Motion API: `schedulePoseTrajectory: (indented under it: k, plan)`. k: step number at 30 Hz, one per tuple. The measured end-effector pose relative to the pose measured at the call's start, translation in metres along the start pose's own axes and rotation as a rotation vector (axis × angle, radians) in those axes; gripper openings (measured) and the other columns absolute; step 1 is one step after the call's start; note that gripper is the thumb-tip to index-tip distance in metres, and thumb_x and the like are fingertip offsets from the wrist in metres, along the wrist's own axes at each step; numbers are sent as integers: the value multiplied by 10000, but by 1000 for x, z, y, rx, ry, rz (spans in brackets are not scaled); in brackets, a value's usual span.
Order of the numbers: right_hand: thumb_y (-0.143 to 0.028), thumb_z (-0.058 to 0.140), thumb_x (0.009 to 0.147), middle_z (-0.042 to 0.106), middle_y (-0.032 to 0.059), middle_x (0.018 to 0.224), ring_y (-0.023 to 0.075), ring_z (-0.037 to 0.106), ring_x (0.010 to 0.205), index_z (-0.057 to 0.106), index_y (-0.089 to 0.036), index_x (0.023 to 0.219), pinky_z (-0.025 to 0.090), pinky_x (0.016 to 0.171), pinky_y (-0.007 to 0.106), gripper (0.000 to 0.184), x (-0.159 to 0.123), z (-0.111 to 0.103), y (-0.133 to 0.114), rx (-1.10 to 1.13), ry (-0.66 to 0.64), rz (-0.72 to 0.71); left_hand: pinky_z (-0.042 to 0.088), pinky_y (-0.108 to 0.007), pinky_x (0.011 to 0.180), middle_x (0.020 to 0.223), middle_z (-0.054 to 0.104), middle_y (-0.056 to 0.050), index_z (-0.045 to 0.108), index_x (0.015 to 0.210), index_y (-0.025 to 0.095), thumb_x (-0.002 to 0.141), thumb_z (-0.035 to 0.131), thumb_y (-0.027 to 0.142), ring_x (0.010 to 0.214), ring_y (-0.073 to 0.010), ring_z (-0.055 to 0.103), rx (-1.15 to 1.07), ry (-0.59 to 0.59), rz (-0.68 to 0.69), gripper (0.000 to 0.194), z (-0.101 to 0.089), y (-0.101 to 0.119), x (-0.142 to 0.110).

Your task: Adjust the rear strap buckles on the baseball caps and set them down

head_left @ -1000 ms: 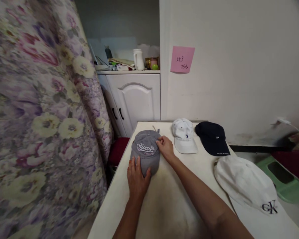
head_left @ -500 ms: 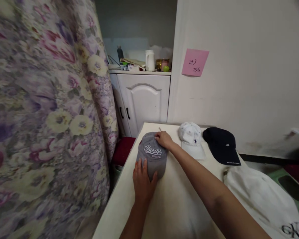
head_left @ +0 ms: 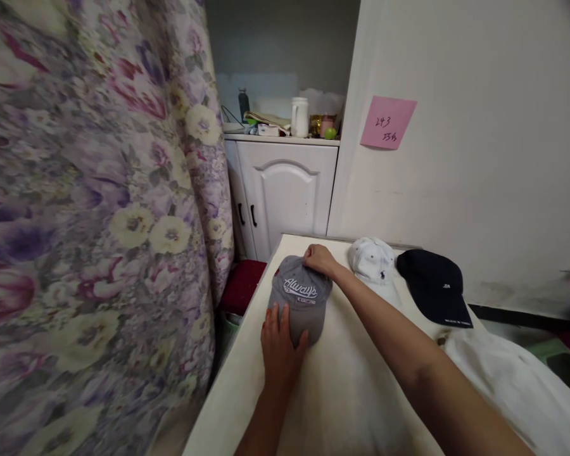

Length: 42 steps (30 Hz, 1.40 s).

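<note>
A grey baseball cap (head_left: 296,320) with white "Always" lettering lies on the pale table, its brim pointing toward me. My left hand (head_left: 281,345) rests on the brim, fingers stretched and apart, thumb out to the right. At the top of the crown my right hand (head_left: 319,258) is closed, pinching the fabric between curled fingers. To the right sits a white cap (head_left: 368,256) with a small dark logo, and beside it a navy cap (head_left: 430,278). A larger-looking white cap (head_left: 513,380) lies nearer, partly behind my right forearm.
The table (head_left: 356,392) runs from near me toward a white cabinet (head_left: 287,190). A floral curtain (head_left: 123,253) hangs along the left, with a dark red seat (head_left: 240,288) by the table's edge. A pink note (head_left: 388,122) is stuck on the wall.
My right hand's fingers have curled in tighter at the crown's top. My left hand stays on the brim. The view has turned slightly left, so everything appears farther right.
</note>
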State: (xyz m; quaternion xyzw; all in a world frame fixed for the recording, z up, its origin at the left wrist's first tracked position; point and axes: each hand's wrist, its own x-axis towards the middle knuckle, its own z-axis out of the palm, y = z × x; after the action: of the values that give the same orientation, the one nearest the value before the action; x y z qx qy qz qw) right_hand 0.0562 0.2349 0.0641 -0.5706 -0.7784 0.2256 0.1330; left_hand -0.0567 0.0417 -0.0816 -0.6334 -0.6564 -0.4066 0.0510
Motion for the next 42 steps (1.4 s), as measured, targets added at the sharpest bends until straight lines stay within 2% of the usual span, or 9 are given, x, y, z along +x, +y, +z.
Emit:
schedulePoseTrajectory:
  k: [8,14,17,20,25,28,31,37,42]
  plan:
    - [-325,620,964,621,101,1255,245,650,1049,592,-167,1250,566,874,451,328,3,-7,-15,117,106,-75,348,-616,1105,1539,392,-226,407,1465,153,877,637,355,1420,-406,361,-19,10,-19,662,1,0,0]
    - [-322,614,966,650,87,1182,225,659,998,619,-159,1183,565,854,428,272,-23,4,7,302,323,-98,364,-599,1108,1497,427,-254,428,1441,95,866,635,356,1398,-416,387,-32,31,-22,665,2,-5,2]
    - [-199,562,935,695,52,961,190,660,855,644,-144,1053,543,799,348,154,-66,21,32,390,392,-96,336,-589,1136,1490,433,-261,445,1428,71,869,625,390,1417,-419,357,-53,30,-72,668,3,-7,4]
    - [-223,538,885,672,18,770,186,631,721,656,-159,941,509,692,299,145,-128,48,57,466,400,-100,308,-591,1155,1503,413,-263,430,1439,63,879,593,403,1431,-415,338,-93,39,-129,675,4,-7,5]
    - [-260,505,848,646,18,682,178,582,615,631,-183,817,448,577,269,151,-238,99,83,564,361,-88,311,-566,1164,1503,407,-259,413,1447,63,907,522,396,1419,-395,366,-153,31,-166,644,2,-8,8]
    - [-246,516,835,654,29,709,183,582,636,631,-188,836,445,584,269,129,-289,114,91,601,353,-53,311,-545,1168,1490,426,-222,416,1441,111,922,489,373,1414,-368,377,-190,31,-197,586,-3,-7,11]
    - [-220,537,825,641,23,741,185,576,681,634,-204,827,436,630,277,98,-325,115,99,634,348,-17,311,-531,1167,1449,454,-219,445,1402,106,927,471,370,1393,-358,394,-223,28,-219,544,-8,-5,14]
    - [-245,553,825,617,6,694,181,568,670,629,-202,822,434,644,282,88,-378,96,126,733,366,73,294,-517,1169,1345,532,-194,514,1308,89,890,466,321,1343,-345,427,-282,43,-281,480,-20,0,20]
    - [-393,604,845,610,15,704,181,565,652,612,-199,835,488,627,292,194,-416,82,156,909,415,216,318,-596,1132,1387,488,-221,463,1388,80,784,636,321,1325,-399,441,-347,72,-401,673,-33,14,-9]
